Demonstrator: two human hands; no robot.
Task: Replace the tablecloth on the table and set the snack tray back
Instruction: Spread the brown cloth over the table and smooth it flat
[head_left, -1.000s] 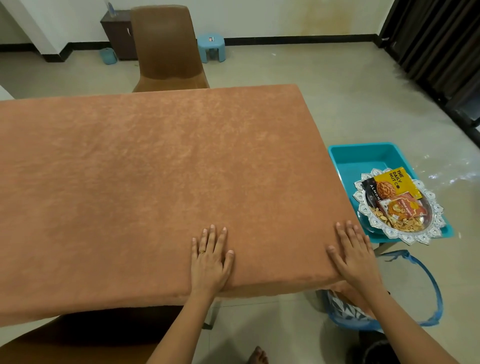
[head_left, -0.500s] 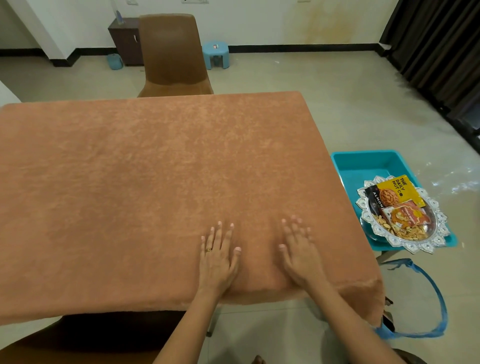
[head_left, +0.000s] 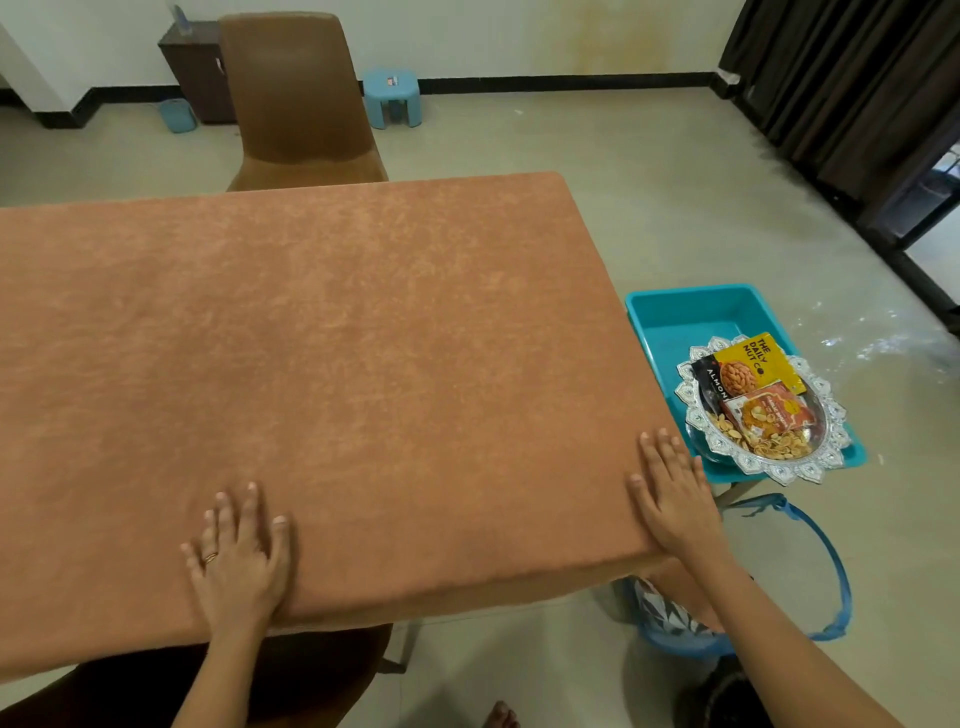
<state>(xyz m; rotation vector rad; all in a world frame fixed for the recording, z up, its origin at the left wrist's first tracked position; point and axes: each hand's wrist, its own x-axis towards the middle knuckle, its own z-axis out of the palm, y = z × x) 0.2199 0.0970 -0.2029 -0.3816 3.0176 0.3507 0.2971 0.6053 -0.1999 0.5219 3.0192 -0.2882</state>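
Note:
An orange-brown tablecloth (head_left: 332, 364) covers the whole table and hangs over its near edge. My left hand (head_left: 239, 561) lies flat on the cloth near the front edge, fingers spread, a ring on one finger. My right hand (head_left: 672, 493) lies flat on the cloth at the front right corner. The silver snack tray (head_left: 821, 457), holding a yellow nut packet, an orange packet and loose nuts, rests on a teal bin (head_left: 691, 317) to the right of the table, below table height.
A brown chair (head_left: 296, 98) stands at the table's far side and another is tucked under the near edge. A blue-rimmed basket (head_left: 826, 551) holding cloth sits on the floor by the front right corner. A small blue stool (head_left: 392, 96) and a dark cabinet stand by the wall.
My right hand has slid right along the cloth from beside the left hand to the front right corner. My left hand has shifted a little to the left.

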